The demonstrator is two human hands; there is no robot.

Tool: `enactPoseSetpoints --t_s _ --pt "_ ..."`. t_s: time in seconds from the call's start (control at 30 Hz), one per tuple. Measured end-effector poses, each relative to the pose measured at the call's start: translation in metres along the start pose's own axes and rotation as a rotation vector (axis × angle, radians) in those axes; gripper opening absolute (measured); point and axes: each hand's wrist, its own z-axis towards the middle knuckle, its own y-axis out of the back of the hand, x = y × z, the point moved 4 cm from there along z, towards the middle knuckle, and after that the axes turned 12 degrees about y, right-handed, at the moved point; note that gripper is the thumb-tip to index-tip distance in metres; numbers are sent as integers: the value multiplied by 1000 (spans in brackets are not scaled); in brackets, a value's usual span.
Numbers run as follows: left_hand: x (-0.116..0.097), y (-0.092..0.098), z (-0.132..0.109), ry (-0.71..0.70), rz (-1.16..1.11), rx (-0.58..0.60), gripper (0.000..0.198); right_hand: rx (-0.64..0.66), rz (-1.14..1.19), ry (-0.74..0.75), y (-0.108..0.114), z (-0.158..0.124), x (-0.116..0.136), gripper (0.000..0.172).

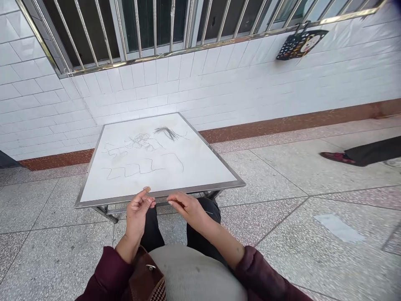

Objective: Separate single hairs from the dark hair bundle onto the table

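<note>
Bent wire-like strands [140, 168]: at 7 o'clock on white tabletop [205, 169]; apparently loose, easily displaced by a trailing sleeve [108, 271].
Tangled strands [141, 141]: at 11 o'clock; liable to snag on lifting.
Dark bundle [169, 133]: at 1 o'clock; could scatter if knocked.
Left hand [137, 211]: at 7 o'clock by front rim [109, 200], fingertips pinched; contents cannot be told.
Right hand [190, 211]: at 5 o'clock, thumb against fingers; contents likewise uncertain.
Speckled floor [59, 255]: beneath; could hide fine pieces dropped through a slipping pinch.

Strands [169, 133] on table [203, 169], wall [140, 98] behind, bag [290, 46] right
</note>
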Motion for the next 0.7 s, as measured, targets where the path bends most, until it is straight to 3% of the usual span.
enactPoseSetpoints --t_s 0.3,0.5,0.7 --pt "-3 1 -1 -16 23 -30 37 0 10 -11 1 -1 0 18" --pt "-10 -1 -4 -32 46 -45 39 135 -50 84 -1 -2 1 24" --pt "-9 -1 -3 -6 87 -33 40 63 -27 32 -3 -3 -2 23"
